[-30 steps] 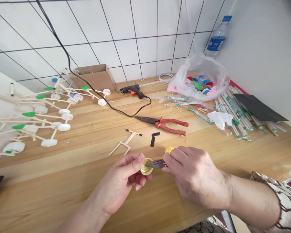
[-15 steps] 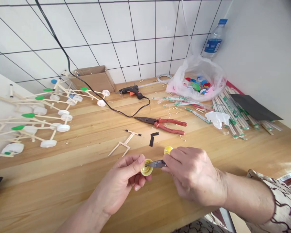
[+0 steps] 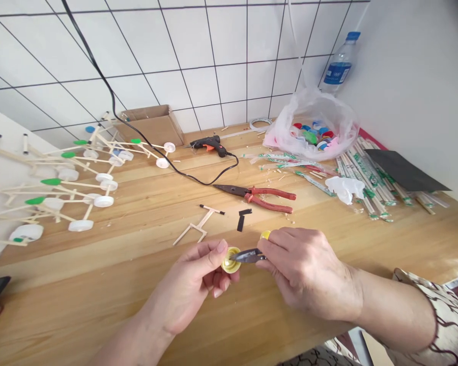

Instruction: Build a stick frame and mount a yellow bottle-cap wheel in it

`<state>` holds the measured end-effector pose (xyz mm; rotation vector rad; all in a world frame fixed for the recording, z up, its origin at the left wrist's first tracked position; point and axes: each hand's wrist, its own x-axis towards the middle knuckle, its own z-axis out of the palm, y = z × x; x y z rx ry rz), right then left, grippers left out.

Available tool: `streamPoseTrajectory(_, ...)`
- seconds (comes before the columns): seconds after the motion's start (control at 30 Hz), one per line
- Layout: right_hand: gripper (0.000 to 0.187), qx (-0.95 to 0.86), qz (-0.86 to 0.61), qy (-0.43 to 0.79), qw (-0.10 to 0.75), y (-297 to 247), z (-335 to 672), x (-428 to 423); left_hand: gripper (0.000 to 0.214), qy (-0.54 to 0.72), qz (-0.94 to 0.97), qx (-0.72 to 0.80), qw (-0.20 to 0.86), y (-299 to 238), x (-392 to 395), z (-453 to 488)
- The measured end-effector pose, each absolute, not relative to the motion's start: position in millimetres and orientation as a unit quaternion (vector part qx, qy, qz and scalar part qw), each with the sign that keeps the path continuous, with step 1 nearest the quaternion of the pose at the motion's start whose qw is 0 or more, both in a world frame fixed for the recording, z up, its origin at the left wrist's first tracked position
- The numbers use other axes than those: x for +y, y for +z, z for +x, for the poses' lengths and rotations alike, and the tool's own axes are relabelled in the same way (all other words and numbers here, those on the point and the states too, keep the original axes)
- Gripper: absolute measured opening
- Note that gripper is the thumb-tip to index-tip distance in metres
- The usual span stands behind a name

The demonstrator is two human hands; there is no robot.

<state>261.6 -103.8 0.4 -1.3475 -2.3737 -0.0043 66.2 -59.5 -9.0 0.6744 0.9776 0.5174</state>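
Pinched between thumb and fingers of my left hand (image 3: 198,282) is a yellow bottle cap (image 3: 231,266), its hollow inside facing up and right. My right hand (image 3: 309,274) is wrapped round a pair of scissors (image 3: 248,255); the grip is hidden in the palm. The dark metal blades are together, and their tip reaches inside the cap. Just behind my right fingers lies a second yellow cap (image 3: 265,235), partly covered. Beyond my left hand rest a small wooden stick frame (image 3: 200,224) with black ends and two black strips (image 3: 241,221).
Red-handled pliers (image 3: 259,194) and a black glue gun (image 3: 209,145) with its cord lie farther back. Stick models (image 3: 80,188) with white cap wheels crowd the left. A plastic bag (image 3: 309,127) of caps, wrapped chopsticks (image 3: 370,175) and a bottle (image 3: 339,63) are at right.
The view has shifted slightly. The scissors tip stays in the cap, and my right hand covers more of the second yellow cap than before.
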Motion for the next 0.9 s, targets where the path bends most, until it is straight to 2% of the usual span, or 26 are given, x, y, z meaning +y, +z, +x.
streamPoseTrajectory(0.27, 0.027, -0.857, -0.481, 0.003, 0.184, -1.7, 260.1, -106.6, 0.037, 0.235, 0.306, 0.478, 0.789, -8.6, -60.0, 68.5)
streamPoseTrajectory(0.5, 0.028, -0.856, -0.479, -0.005, 0.193, -1.3, 258.2, -108.1, 0.038, 0.235, 0.313, 0.480, 0.785, -8.3, -60.6, 70.0)
streamPoseTrajectory(0.9, 0.028, -0.826, -0.518, 0.051, 0.215, -0.5, 259.7, -105.7, 0.032, 0.265, 0.323, 0.463, 0.782, -5.3, -60.8, 66.6)
